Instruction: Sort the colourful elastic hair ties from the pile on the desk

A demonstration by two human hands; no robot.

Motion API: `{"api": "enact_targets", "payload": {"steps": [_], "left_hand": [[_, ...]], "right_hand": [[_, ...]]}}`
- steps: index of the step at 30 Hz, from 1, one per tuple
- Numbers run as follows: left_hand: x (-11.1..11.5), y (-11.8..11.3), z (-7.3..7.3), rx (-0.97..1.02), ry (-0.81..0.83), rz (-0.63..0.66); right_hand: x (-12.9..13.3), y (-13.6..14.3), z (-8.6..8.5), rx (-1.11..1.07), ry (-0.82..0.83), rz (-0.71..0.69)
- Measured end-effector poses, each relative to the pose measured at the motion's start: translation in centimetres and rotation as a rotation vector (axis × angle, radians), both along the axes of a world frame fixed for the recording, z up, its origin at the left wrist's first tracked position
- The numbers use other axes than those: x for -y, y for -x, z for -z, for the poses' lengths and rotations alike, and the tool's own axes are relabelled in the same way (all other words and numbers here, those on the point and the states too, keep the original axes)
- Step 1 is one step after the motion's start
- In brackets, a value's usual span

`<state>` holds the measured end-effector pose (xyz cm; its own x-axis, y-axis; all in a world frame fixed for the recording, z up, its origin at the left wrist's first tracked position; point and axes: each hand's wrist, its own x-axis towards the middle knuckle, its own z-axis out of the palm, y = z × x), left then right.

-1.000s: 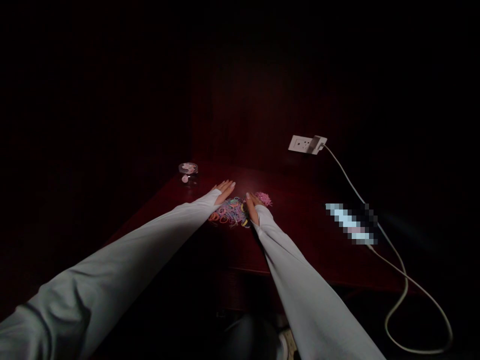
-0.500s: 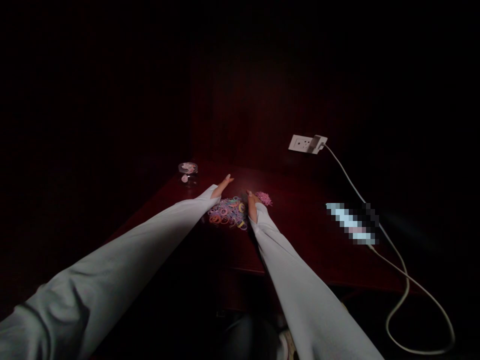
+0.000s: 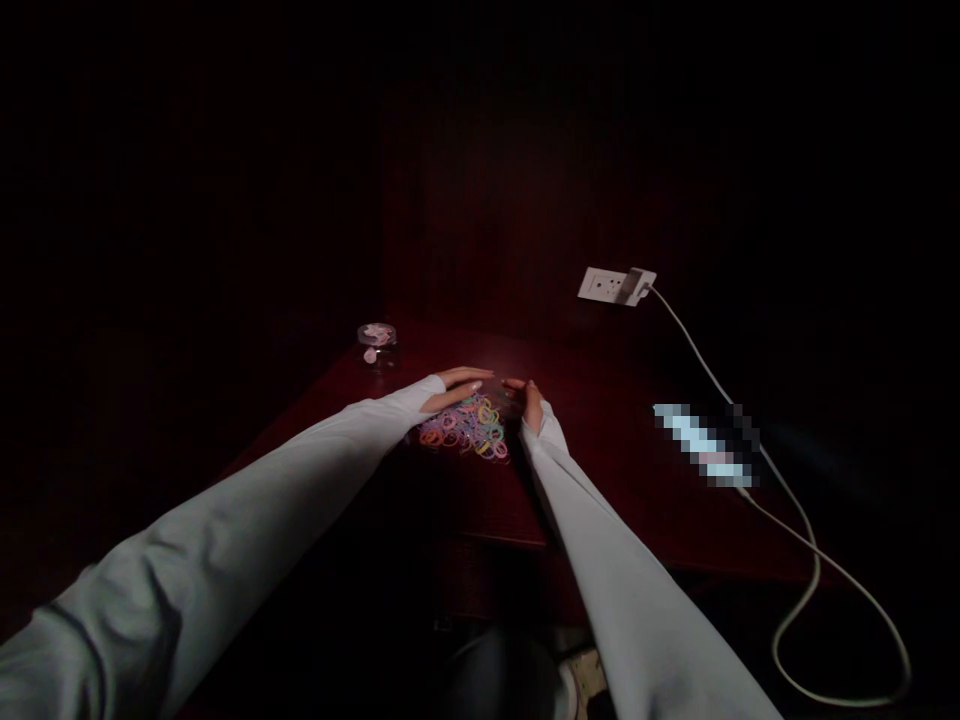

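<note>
A heap of small coloured hair ties (image 3: 469, 430) lies on the dark red table, mostly purple, pink, orange and yellow loops. My left hand (image 3: 459, 384) reaches over the far side of the heap, palm inward, fingers stretched out and apart from the thumb. At the right edge of the heap is my right hand (image 3: 529, 402), its fingers loosely bent toward the left hand and apart. Neither hand holds anything that I can see. Between the fingertips the view is dim, and I cannot make out whether they touch the hair ties there.
A clear round container (image 3: 377, 345) with pink and white pieces stands at the table's back left. On the right lies a blurred-out bright device (image 3: 701, 445) with a white cable (image 3: 814, 560) running to a charger (image 3: 636, 287) in a wall socket (image 3: 600, 285).
My left hand has moved right, over the heap, and my right hand slightly right. The hair ties have spread rightward. The pink bunch beside my right hand is out of sight.
</note>
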<state>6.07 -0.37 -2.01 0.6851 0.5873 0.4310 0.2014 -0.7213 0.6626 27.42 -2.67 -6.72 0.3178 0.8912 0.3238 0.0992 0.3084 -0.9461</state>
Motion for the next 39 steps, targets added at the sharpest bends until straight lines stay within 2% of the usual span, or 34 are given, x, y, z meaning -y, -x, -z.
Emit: {"api": "enact_targets", "payload": {"steps": [2,4,8,14,18,25,30,34,39], "left_hand": [[0.3,0.3,-0.2,-0.072,-0.144,0.059],[0.8,0.3,-0.4,-0.184,-0.263,0.063],[1.4,0.4,-0.3,-0.313,-0.373,-0.001],[0.6,0.2,0.4,-0.261,-0.28,0.037],[0.3,0.2,0.1,-0.165,-0.221,0.082],[0.4,0.5,-1.2,-0.127,-0.11,-0.054],[0.3,0.9,-1.2,-0.065,-0.035,-0.11],[0.0,1.2,-1.0,-0.074,-0.086,-0.101],[-0.7,1.7,-0.6,-0.199,-0.183,-0.143]], "right_hand": [[0.2,-0.4,-0.7,-0.078,0.087,0.017],[0.4,-0.4,-1.2,-0.092,0.13,0.039],[1.1,0.4,-1.8,-0.03,0.086,0.06],[1.5,1.0,-2.0,0.096,0.057,0.018],[1.3,0.8,-1.7,0.17,0.08,-0.04],[1.9,0.9,-1.9,0.198,0.111,-0.108],[2.3,0.9,-2.3,0.2,0.106,-0.12],[2.4,0.9,-2.1,0.192,0.087,-0.128],[2.5,0.8,-1.5,0.234,0.035,-0.145]]}}
